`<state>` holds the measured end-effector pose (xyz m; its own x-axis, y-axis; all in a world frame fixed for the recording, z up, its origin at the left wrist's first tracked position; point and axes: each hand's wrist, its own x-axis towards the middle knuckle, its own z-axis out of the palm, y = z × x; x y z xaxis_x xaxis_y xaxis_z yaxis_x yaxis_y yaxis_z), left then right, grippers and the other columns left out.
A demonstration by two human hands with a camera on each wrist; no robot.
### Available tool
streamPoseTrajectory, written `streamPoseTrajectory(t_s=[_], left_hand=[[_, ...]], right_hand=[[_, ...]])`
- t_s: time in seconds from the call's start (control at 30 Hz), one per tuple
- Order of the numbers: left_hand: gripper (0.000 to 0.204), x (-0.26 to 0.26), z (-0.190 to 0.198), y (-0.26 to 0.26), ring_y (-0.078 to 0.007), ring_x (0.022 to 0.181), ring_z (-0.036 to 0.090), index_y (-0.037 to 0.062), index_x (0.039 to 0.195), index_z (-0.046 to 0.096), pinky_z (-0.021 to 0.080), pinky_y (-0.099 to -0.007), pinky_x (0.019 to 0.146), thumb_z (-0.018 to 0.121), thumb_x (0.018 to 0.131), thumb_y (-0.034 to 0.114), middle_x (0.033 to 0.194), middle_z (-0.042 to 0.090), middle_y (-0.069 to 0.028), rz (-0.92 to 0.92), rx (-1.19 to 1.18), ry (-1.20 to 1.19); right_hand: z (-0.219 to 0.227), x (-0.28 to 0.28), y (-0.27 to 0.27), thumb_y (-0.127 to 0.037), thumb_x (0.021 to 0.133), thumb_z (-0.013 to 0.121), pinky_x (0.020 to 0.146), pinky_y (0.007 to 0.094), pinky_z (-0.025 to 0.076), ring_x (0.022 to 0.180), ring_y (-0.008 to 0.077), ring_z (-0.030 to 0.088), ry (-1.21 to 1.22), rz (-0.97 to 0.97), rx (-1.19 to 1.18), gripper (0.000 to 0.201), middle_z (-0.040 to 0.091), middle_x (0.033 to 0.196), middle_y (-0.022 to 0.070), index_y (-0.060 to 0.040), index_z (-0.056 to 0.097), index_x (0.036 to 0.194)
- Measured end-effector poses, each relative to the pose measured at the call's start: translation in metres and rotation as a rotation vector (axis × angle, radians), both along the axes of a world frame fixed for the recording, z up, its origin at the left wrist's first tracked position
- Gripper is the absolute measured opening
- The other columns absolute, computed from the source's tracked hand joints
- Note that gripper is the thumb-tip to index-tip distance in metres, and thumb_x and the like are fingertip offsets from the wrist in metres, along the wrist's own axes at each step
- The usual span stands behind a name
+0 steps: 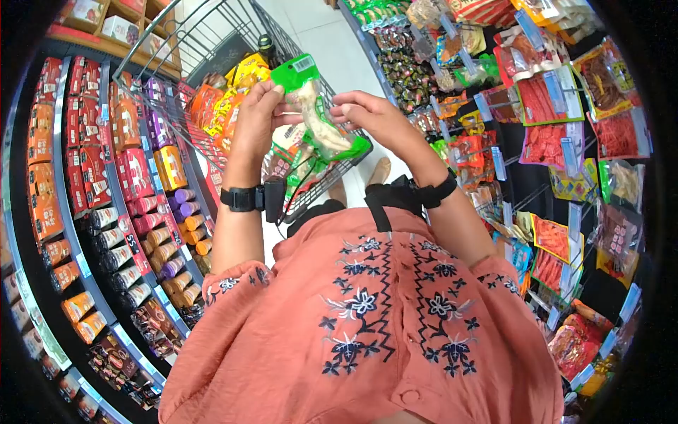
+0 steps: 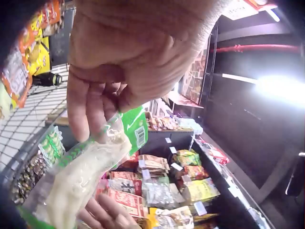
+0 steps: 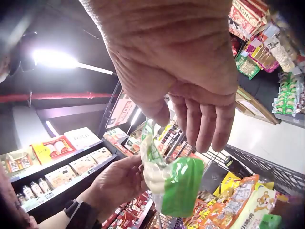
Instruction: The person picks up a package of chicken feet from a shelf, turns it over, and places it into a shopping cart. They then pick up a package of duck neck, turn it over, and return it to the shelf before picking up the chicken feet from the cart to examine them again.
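Observation:
A clear and green packet [image 1: 319, 126] with pale pieces inside hangs over the cart in the head view. The left hand [image 1: 260, 116] pinches its upper left edge; in the left wrist view that hand [image 2: 124, 62] has thumb and fingertips on the packet [image 2: 81, 176]. On the packet's other side, the right hand [image 1: 374, 116] is held with fingers loosely extended. The right wrist view shows the right hand [image 3: 181, 81] above the packet [image 3: 176, 183], its fingers relaxed; whether its thumb touches the plastic cannot be told.
Below the hands stands a wire shopping cart [image 1: 212, 157] holding orange and yellow snack bags [image 1: 220, 106]. Shelves of jars and packs [image 1: 127, 240] line the left side. Hanging packets [image 1: 547, 145] fill the rack at the right. Pale floor tiles [image 1: 311, 35] lie beyond the cart.

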<state>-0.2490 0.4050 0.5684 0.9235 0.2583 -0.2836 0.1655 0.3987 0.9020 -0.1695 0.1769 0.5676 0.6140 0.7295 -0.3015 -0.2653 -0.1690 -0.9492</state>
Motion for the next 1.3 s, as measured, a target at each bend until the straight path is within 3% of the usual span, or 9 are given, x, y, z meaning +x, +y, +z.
streamPoseTrajectory(t_s=[0.13, 0.3, 0.43, 0.73, 0.83, 0.97, 1.07, 1.3], left_hand=[[0.015, 0.009, 0.004, -0.017, -0.0113, 0.072, 0.063, 0.0024, 0.105, 0.055, 0.063, -0.0324, 0.068, 0.051, 0.099, 0.015, 0.087, 0.06, -0.0034, -0.011, -0.041, -0.021], [0.011, 0.019, -0.004, -0.026, -0.0182, 0.079, 0.067, 0.0026, 0.102, 0.053, 0.062, -0.0327, 0.065, 0.051, 0.098, 0.013, 0.09, 0.061, -0.008, -0.039, -0.08, -0.039], [0.014, 0.023, 0.0, -0.035, -0.018, 0.078, 0.066, 0.0014, 0.104, 0.054, 0.062, -0.0326, 0.065, 0.052, 0.098, 0.014, 0.09, 0.061, -0.0081, -0.051, -0.073, -0.026], [0.022, 0.028, -0.007, -0.039, -0.0158, 0.088, 0.066, 0.0034, 0.114, 0.054, 0.06, -0.0362, 0.077, 0.049, 0.101, 0.02, 0.104, 0.064, -0.0078, -0.133, -0.068, -0.046], [0.019, 0.025, -0.001, -0.043, -0.0147, 0.086, 0.061, 0.0041, 0.108, 0.056, 0.059, -0.031, 0.072, 0.054, 0.098, 0.02, 0.096, 0.06, -0.0045, -0.095, -0.101, -0.04], [0.019, 0.021, 0.001, -0.041, -0.0148, 0.088, 0.061, 0.0047, 0.109, 0.056, 0.058, -0.0318, 0.075, 0.054, 0.099, 0.021, 0.098, 0.06, -0.0035, -0.085, -0.111, -0.047], [0.027, 0.02, -0.007, -0.038, -0.0175, 0.096, 0.063, 0.0027, 0.12, 0.053, 0.058, -0.0348, 0.079, 0.051, 0.1, 0.021, 0.107, 0.062, -0.0063, -0.101, -0.105, -0.069], [0.038, 0.013, -0.003, -0.05, -0.0199, 0.101, 0.062, 0.002, 0.124, 0.052, 0.056, -0.036, 0.081, 0.06, 0.097, 0.027, 0.113, 0.06, -0.0089, -0.024, 0.166, 0.066]], right_hand=[[0.004, -0.002, -0.01, -0.028, 0.099, 0.055, 0.089, 0.0236, 0.046, 0.099, 0.0086, 0.059, 0.007, 0.022, -0.061, 0.04, 0.066, 0.108, 0.0034, -0.0007, 0.06, 0.127], [0.008, -0.007, -0.026, -0.026, 0.097, 0.056, 0.085, 0.0215, 0.046, 0.094, 0.0061, 0.058, 0.043, -0.005, -0.006, 0.036, 0.065, 0.104, 0.0007, -0.0004, 0.061, 0.123], [0.01, -0.007, -0.033, -0.024, 0.096, 0.057, 0.082, 0.0206, 0.046, 0.091, 0.0055, 0.058, 0.059, -0.027, 0.009, 0.034, 0.065, 0.102, -0.0008, -0.0004, 0.061, 0.12], [0.008, -0.005, -0.038, -0.019, 0.096, 0.058, 0.084, 0.0223, 0.048, 0.092, 0.0057, 0.06, 0.118, -0.07, 0.084, 0.031, 0.065, 0.102, 0.0, -0.0005, 0.06, 0.12], [0.004, -0.002, -0.037, -0.018, 0.096, 0.059, 0.084, 0.0221, 0.048, 0.092, 0.0059, 0.06, 0.132, -0.066, 0.08, 0.03, 0.065, 0.102, 0.0002, -0.0004, 0.06, 0.12], [0.002, 0.0, -0.034, -0.02, 0.096, 0.059, 0.084, 0.0224, 0.048, 0.092, 0.006, 0.06, 0.127, -0.044, 0.096, 0.032, 0.065, 0.103, 0.0006, 0.0003, 0.059, 0.121], [-0.001, 0.001, -0.029, -0.022, 0.094, 0.06, 0.087, 0.0237, 0.047, 0.096, 0.0079, 0.059, 0.153, -0.054, 0.119, 0.036, 0.065, 0.104, 0.0021, 0.0009, 0.059, 0.122], [-0.002, 0.006, -0.019, -0.019, 0.091, 0.064, 0.081, 0.0247, 0.05, 0.09, 0.0098, 0.062, 0.108, -0.179, 0.115, 0.036, 0.067, 0.101, 0.0047, 0.0011, 0.059, 0.12]])
